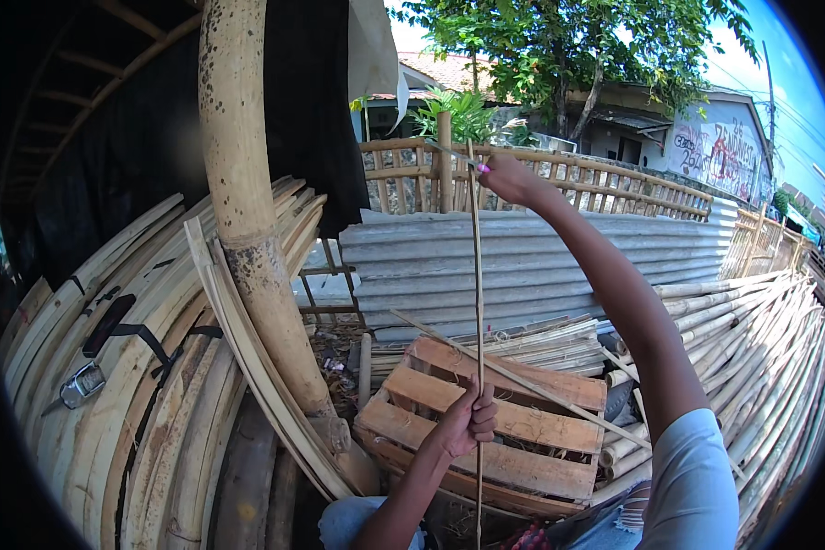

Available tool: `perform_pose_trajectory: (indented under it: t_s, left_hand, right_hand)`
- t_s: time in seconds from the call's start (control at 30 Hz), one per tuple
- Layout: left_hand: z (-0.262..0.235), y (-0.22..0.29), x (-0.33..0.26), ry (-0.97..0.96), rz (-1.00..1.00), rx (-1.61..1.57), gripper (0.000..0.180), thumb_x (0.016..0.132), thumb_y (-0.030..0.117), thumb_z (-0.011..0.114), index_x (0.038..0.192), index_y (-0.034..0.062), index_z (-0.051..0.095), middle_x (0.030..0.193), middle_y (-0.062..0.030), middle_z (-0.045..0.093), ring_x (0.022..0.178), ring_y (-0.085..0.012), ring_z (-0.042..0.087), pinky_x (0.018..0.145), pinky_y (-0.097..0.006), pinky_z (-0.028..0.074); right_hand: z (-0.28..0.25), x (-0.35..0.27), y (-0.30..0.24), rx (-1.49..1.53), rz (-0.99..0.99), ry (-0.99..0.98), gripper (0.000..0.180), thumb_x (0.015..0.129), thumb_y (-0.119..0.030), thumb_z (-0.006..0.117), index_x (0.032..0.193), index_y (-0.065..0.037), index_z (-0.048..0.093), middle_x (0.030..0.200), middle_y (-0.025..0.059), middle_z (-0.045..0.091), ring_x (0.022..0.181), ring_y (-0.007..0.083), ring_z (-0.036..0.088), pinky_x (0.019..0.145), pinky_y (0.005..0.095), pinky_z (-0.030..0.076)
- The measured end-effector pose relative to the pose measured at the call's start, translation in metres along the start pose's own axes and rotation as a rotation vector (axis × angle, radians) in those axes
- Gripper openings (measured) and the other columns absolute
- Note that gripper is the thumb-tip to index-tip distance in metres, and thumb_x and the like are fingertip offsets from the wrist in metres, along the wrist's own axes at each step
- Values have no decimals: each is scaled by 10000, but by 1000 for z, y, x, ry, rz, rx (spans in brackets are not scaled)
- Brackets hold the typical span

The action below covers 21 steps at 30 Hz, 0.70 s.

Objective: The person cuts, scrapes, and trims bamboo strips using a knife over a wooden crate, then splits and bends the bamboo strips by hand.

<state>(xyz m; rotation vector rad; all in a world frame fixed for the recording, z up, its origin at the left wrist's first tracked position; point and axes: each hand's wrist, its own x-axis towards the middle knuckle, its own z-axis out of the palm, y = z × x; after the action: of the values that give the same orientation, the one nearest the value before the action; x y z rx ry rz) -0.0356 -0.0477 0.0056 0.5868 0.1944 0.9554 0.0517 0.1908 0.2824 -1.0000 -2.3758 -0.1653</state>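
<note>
A long thin bamboo strip (pixel 478 293) stands upright in front of me, running from the lower edge up past the fence line. My left hand (pixel 466 422) is closed in a fist around its lower part. Raised at arm's length, my right hand (pixel 511 181) grips a knife (pixel 451 154); a bit of pink shows at its handle. The thin blade points left and lies across the strip near its upper end. Whether the edge has entered the bamboo is too small to tell.
A slatted wooden crate (pixel 486 417) sits beyond my left hand. A thick bamboo post (pixel 238 137) rises at left beside stacked split bamboo (pixel 110 394) with a strapped device on it. Corrugated sheets (pixel 522 252) close off the back. Bamboo poles (pixel 752 367) lie at right.
</note>
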Motion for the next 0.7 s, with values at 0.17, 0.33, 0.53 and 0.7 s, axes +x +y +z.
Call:
perform_pose_trajectory:
  t_s: [0.17, 0.33, 0.53, 0.7]
  left_hand:
    - [19, -11, 14, -250, -91, -19, 487, 904, 585, 341, 682, 154, 309, 527, 58, 143, 421, -59, 117, 391, -218, 120]
    - [3, -10, -2, -134, -11, -81, 482, 914, 572, 329, 684, 148, 312, 514, 55, 139, 406, -60, 115, 384, -223, 119]
    - [1, -4, -1, -146, -15, -73, 481, 916, 570, 321, 685, 148, 311, 516, 55, 148, 409, -63, 113, 387, -225, 119]
    - [2, -3, -2, -151, 3, -75, 482, 927, 558, 296, 679, 145, 302, 508, 53, 141, 400, -67, 106, 387, -228, 118]
  right_hand:
    - [-47, 69, 107, -708, -125, 5, 361, 810, -331, 536, 753, 14, 627, 790, 201, 639, 799, 410, 606, 725, 482, 477]
    - [8, -7, 58, 283, 85, 116, 259, 721, -205, 559, 662, 47, 544, 621, 223, 545, 593, 350, 537, 591, 428, 399]
    - [14, -88, 23, 209, -163, -162, 278, 726, -172, 557, 644, 88, 500, 586, 263, 468, 553, 383, 419, 595, 446, 362]
    - [9, -75, 2, 200, -210, -265, 295, 734, -185, 541, 636, 90, 504, 621, 284, 490, 588, 425, 454, 612, 457, 381]
